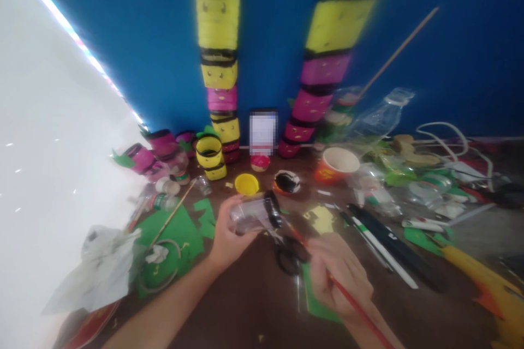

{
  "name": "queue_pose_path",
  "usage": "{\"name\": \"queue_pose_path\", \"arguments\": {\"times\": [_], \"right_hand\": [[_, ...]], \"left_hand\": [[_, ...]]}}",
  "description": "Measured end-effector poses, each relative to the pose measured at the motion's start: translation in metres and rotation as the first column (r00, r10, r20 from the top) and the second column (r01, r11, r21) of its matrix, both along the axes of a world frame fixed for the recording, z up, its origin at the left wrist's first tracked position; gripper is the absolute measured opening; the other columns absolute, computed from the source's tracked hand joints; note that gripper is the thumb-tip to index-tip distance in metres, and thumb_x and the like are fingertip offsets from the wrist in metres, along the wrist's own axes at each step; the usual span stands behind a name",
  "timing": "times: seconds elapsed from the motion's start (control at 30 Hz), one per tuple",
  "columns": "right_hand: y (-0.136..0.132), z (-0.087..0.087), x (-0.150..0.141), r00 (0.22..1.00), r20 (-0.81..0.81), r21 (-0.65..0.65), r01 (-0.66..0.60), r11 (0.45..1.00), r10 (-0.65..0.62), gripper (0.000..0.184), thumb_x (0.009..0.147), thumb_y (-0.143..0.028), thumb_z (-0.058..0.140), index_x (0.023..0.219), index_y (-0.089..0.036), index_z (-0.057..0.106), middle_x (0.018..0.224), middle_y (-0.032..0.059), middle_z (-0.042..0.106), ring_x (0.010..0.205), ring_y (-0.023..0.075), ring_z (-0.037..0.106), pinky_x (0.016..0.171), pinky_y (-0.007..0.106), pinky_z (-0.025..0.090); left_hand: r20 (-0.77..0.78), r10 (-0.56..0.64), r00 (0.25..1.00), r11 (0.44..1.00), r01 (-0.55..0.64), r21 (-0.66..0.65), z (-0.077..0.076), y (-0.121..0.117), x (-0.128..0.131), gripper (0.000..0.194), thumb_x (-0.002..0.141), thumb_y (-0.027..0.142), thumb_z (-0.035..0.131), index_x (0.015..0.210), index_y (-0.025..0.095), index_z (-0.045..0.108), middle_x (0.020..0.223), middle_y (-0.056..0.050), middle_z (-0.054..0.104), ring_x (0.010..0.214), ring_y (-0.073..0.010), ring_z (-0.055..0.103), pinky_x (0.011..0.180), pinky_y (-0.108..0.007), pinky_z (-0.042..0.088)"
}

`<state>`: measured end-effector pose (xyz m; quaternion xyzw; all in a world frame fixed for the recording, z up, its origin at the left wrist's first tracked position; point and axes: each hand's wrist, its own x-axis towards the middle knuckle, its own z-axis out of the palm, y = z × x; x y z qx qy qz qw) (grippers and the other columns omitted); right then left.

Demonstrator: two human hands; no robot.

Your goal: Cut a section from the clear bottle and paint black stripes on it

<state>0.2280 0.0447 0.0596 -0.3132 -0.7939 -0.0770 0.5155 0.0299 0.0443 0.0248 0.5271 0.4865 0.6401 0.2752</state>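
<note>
My left hand (231, 234) is wrapped round a clear plastic cup (249, 214), which lies tilted on its side with its black-painted rim (272, 209) facing right. In my right hand (339, 272) is a red-handled paintbrush (354, 305), gripped like a pen, its tip close to that black rim; blur hides whether they touch. Beyond the cup sit a small pot of black paint (286, 181) and a yellow paint lid (246, 184). Black-handled scissors (289, 256) lie on the table between my hands.
Stacks of painted yellow and pink cups (219, 22) rise against the blue wall. An orange paper cup (338, 164), plastic bottles (382, 114) and pens (385, 251) crowd the right. Green paper (172, 234) and a crumpled white cloth (98, 267) lie on the left.
</note>
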Motion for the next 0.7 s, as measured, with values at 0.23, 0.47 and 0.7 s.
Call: {"name": "queue_pose_path", "arguments": {"times": [0.23, 0.47, 0.7], "right_hand": [[0.0016, -0.0022, -0.0037, 1.000, -0.023, -0.030, -0.010, 0.999, 0.009, 0.024, 0.075, -0.001, 0.055, 0.095, -0.014, 0.059, 0.083, 0.0086, 0.067, 0.079, 0.0185, 0.064, 0.074, 0.034, 0.055], [0.0010, 0.0021, -0.0027, 0.999, -0.031, -0.005, -0.017, 1.000, 0.017, 0.017, 0.076, -0.002, 0.053, 0.087, -0.014, 0.059, 0.080, 0.0069, 0.066, 0.074, 0.0167, 0.064, 0.073, 0.032, 0.055], [0.0012, 0.0039, -0.0030, 0.999, -0.031, -0.025, -0.014, 1.000, 0.013, 0.018, 0.076, -0.002, 0.052, 0.085, -0.016, 0.058, 0.076, 0.0056, 0.064, 0.069, 0.0158, 0.062, 0.068, 0.031, 0.055]], "left_hand": [[-0.015, 0.006, 1.000, 1.000, -0.006, 0.007, 0.0000, -0.0005, -0.0017, 0.058, 0.061, 0.024, 0.080, 0.109, 0.023, 0.047, 0.119, -0.009, 0.054, 0.114, -0.0253, 0.056, 0.094, -0.040, 0.046], [0.007, -0.006, 1.000, 1.000, 0.006, 0.001, -0.0003, -0.0003, -0.0003, 0.059, 0.062, 0.027, 0.080, 0.109, 0.022, 0.046, 0.120, -0.011, 0.053, 0.113, -0.0267, 0.057, 0.093, -0.042, 0.048], [-0.028, 0.000, 1.000, 1.000, 0.000, 0.002, 0.0022, -0.0004, 0.0001, 0.057, 0.063, 0.028, 0.079, 0.109, 0.022, 0.046, 0.118, -0.011, 0.054, 0.111, -0.0264, 0.058, 0.092, -0.042, 0.048]]}}
